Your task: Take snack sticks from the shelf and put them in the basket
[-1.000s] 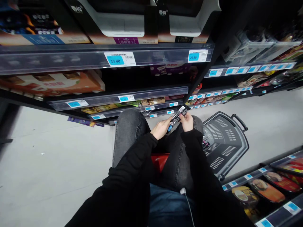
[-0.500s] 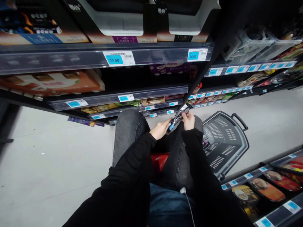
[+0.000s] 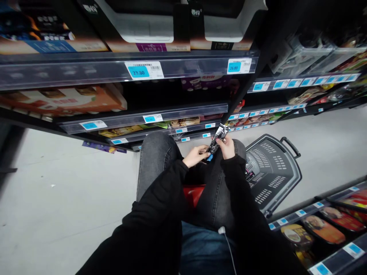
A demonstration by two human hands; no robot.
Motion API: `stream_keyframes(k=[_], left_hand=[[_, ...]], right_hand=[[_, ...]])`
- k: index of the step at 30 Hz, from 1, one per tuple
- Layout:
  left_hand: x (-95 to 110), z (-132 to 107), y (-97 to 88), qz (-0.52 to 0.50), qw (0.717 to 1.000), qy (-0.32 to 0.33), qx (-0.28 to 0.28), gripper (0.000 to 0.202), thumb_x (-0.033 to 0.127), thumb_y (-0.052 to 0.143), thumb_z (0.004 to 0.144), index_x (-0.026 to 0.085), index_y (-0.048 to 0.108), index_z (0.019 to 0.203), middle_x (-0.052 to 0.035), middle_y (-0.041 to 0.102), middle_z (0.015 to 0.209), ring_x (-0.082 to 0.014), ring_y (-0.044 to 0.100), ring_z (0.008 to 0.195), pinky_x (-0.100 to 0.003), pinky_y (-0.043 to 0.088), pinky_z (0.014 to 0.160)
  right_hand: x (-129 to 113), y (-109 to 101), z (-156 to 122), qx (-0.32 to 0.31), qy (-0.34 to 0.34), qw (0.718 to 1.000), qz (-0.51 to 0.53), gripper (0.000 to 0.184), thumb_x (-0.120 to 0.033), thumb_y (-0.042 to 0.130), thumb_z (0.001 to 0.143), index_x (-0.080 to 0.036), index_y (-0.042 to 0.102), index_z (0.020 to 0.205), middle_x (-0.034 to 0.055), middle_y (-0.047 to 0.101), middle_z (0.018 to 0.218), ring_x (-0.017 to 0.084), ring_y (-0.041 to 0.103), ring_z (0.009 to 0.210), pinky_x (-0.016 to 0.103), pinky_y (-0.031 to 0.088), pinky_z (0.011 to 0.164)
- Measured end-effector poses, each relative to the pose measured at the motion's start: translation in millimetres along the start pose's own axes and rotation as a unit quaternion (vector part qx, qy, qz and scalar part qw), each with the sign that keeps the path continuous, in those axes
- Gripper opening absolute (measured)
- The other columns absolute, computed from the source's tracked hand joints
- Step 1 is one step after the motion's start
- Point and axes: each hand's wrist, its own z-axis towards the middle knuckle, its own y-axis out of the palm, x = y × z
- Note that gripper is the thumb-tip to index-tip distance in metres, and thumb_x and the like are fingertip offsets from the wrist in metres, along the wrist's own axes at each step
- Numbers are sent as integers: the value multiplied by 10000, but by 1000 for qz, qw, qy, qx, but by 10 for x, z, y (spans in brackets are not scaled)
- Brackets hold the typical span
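I sit low in a shop aisle, knees in grey jeans pointing at the shelves. Both hands hold one long, narrow black packet [image 3: 218,139] with silver print and a blue end. My left hand [image 3: 196,156] pinches its lower blue end. My right hand [image 3: 226,147] is wrapped round its middle, thumb on top. The packet tilts up and to the right, above my right knee [image 3: 239,147]. Black sleeves cover both arms.
A dark grey shopping basket [image 3: 282,172] stands on the floor at my right, a few packets inside. Black shelves with blue price tags [image 3: 143,70] carry boxed goods ahead. A lower shelf of round food packs [image 3: 323,229] runs at the right. Something red [image 3: 193,193] lies under my legs.
The packet has turned more upright, its upper end now higher and closer in. My left hand has slid nearer the blue end. The right hand stays round the middle.
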Motion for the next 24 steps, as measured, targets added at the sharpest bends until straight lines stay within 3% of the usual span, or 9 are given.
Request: stream_keyframes(k=[6,10,15,21,24], left_hand=[[-33,21,89,11,1000,4,9,424,473,636,701,78,641,856,-63,651,760,-166,589,702,-262,456,671],[-38,31,100,24,1000,5,-3,387,458,658,676,79,645,752,-15,585,610,-123,520,585,-229,410,583],[-8,18,110,34,999,5,-33,355,432,673,659,82,631,695,-1,544,578,-101,479,556,-206,376,540],[-9,6,66,94,994,21,-55,341,430,672,664,94,621,649,2,536,564,-104,481,553,-204,383,540],[-17,-7,60,116,991,31,-63,355,440,677,661,100,589,610,7,518,542,-101,473,536,-203,375,527]], right_hand=[[10,-5,-15,30,-14,999,-27,338,-351,699,614,-153,559,850,24,656,752,175,633,685,323,520,692],[-47,32,-52,63,-13,998,-21,328,-389,673,647,-142,567,834,21,636,681,185,632,613,314,518,603],[-110,77,-109,114,-6,993,-1,316,-443,622,690,-150,536,769,17,618,569,180,605,493,297,500,487],[-77,65,-99,135,3,990,31,325,-445,602,695,-149,545,816,48,669,667,175,617,508,304,519,492],[-83,55,-94,146,7,988,38,295,-428,593,697,-160,522,796,27,654,619,156,582,437,291,507,452]])
